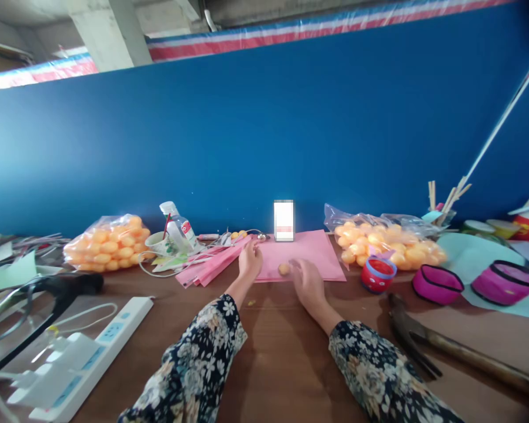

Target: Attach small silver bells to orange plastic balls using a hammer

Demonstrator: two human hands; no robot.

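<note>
My left hand [250,262] is at the left part of a pink sheet stack [321,252], its fingers curled together. Whatever they may hold is too small to make out. A small metallic piece [261,237] lies just beyond its fingertips. Beside that hand are folded pink strips [209,270]. My right hand [308,285] hovers over the front of the stack, fingers bent and somewhat apart, slightly blurred. Just left of its fingertips is a small yellow-orange ball [284,269]; contact is unclear.
Bags of orange balls stand left [110,244] and right [379,241]. A tilted bottle [180,228] is behind the strips. At right are a red cup [378,275], a magenta fabric ring [437,285] and a hammer [458,346]. A power strip [92,358] lies left.
</note>
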